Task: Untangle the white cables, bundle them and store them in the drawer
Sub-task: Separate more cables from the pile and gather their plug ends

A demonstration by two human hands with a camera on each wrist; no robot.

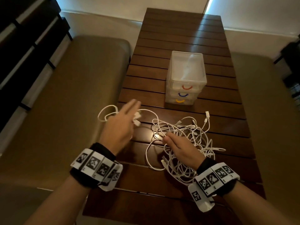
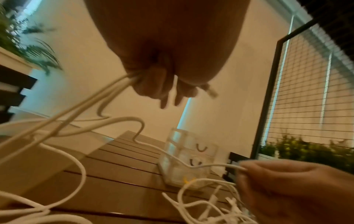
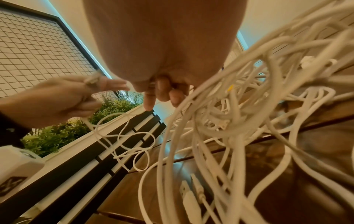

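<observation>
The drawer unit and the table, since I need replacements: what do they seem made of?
Drawer unit: apparently translucent, glossy plastic; its inside shows faintly through the walls. Table: likely dark-stained wood slats with a semi-gloss finish, catching reflections; laminate is possible.

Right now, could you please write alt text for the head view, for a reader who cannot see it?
Two hands work on tangled white cables on a dark slatted table: the left hand lifts one looped cable, the right hand pinches a strand. Behind stands a clear drawer unit, all drawers closed.

One drawer unit (image 1: 185, 78) with three drawers, two hands.
</observation>
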